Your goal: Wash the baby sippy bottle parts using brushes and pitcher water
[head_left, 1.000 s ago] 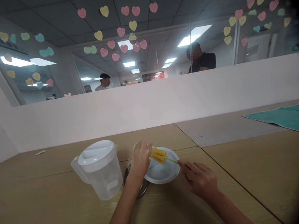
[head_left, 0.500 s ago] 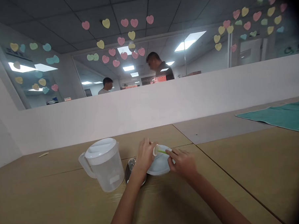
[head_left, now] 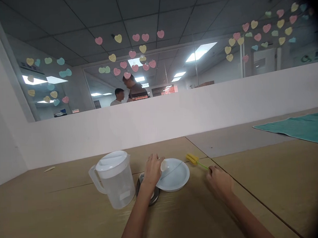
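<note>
My left hand is wrapped round a small whitish cup, its mouth facing right, above the left side of a white bowl. The fingers hide most of the cup. To the right of the bowl, my right hand grips the thin green handle of a bottle brush with a yellow sponge head. The brush head points left and is outside the cup. Partly behind my left wrist lies a round metal dish; what it contains is mostly hidden.
A translucent pitcher with a white lid stands left of the metal dish. A teal cloth lies at the far right, and a small pale strip at the far left. A low white wall with glass above borders the table's back; two people are behind it.
The brush has come out of the cup and moved right with my right hand, so its yellow head now shows. My left hand still holds the cup by the bowl.
</note>
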`<state>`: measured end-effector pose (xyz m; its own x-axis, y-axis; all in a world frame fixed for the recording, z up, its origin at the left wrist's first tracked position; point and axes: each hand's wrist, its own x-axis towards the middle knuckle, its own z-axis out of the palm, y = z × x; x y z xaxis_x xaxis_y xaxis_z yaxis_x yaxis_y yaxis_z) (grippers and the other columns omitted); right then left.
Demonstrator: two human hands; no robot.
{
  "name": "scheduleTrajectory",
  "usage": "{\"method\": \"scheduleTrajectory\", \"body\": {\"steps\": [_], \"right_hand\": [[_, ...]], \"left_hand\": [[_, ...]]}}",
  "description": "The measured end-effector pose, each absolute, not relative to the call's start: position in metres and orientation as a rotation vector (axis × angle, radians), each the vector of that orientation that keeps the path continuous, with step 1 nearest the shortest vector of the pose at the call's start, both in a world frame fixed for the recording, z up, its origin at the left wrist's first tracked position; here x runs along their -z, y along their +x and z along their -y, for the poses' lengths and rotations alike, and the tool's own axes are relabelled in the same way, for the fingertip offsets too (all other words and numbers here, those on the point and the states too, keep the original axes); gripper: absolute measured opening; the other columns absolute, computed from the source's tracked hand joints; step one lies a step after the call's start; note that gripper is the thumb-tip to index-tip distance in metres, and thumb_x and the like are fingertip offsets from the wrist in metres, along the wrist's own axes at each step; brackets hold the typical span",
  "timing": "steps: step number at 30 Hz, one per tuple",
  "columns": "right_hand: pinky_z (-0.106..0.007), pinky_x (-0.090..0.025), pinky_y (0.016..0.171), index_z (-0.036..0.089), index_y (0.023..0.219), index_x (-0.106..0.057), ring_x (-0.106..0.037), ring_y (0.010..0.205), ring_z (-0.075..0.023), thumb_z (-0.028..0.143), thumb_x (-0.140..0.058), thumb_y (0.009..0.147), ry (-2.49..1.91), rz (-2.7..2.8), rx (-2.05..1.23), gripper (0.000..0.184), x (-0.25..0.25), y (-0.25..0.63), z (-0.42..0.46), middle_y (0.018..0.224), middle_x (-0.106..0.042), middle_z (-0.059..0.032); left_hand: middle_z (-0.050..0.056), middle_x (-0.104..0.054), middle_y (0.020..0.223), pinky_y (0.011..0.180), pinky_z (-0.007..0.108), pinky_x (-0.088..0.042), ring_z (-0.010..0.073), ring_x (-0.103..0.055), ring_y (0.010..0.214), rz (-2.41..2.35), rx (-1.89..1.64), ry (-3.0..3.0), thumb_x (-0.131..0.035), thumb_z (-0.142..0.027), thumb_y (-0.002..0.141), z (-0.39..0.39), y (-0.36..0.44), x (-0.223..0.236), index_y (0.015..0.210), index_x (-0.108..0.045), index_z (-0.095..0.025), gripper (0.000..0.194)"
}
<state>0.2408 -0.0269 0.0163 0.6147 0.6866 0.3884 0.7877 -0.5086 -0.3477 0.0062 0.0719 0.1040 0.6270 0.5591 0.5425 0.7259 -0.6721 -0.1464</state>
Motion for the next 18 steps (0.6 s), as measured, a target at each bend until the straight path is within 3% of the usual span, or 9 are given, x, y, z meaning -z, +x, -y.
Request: {"method": "scheduleTrajectory", "body": {"steps": [3,8,11,15,18], "right_hand": [[-0.024,-0.029,0.051,0.016,0.085,-0.065,-0.061,0.07,-0.0164,0.021,-0.031,0.086,-2.379,1.186,0.216,0.033,-0.01,0.236,0.022,0.093,-0.063,-0.0088],[-0.025,-0.037,0.057,0.016,0.088,-0.064,-0.062,0.075,-0.0178,0.021,-0.029,0.087,-2.385,1.257,0.177,0.035,-0.006,0.228,0.02,0.097,-0.061,-0.0107],[-0.026,-0.039,0.059,0.014,0.086,-0.064,-0.063,0.078,-0.0194,0.018,-0.031,0.084,-2.411,1.304,0.102,0.033,-0.004,0.229,0.019,0.096,-0.061,-0.0118],[-0.029,-0.041,0.061,0.014,0.085,-0.063,-0.063,0.081,-0.0223,0.018,-0.035,0.081,-2.423,1.364,0.023,0.029,-0.001,0.228,0.019,0.092,-0.064,-0.0131],[-0.032,-0.042,0.061,0.015,0.088,-0.062,-0.063,0.082,-0.0248,0.02,-0.038,0.078,-2.415,1.425,-0.02,0.027,0.001,0.224,0.02,0.091,-0.065,-0.0139]], "left_hand": [[0.006,-0.05,0.098,0.079,0.029,-0.042,0.0192,-0.051,0.09,1.003,0.69,-2.638,-0.056,-0.01,0.072,-0.073,0.01,-0.099,0.102,-0.062,-0.023,0.033],[0.008,-0.055,0.109,0.09,0.035,-0.039,0.0221,-0.05,0.102,0.973,0.654,-2.624,-0.049,0.001,0.071,-0.071,0.018,-0.095,0.106,-0.061,-0.022,0.044],[0.008,-0.057,0.107,0.089,0.034,-0.04,0.023,-0.052,0.101,1.074,0.761,-2.681,-0.061,-0.016,0.071,-0.061,0.016,-0.107,0.115,-0.056,-0.021,0.045],[0.01,-0.053,0.123,0.092,0.033,-0.039,0.0249,-0.05,0.111,1.204,0.948,-2.837,-0.064,-0.043,0.071,-0.036,0.008,-0.131,0.132,-0.04,-0.021,0.07],[0.009,-0.055,0.124,0.088,0.032,-0.041,0.0261,-0.052,0.11,1.166,0.78,-3.037,-0.064,-0.05,0.068,-0.017,0.004,-0.14,0.135,-0.036,-0.023,0.077]]}}
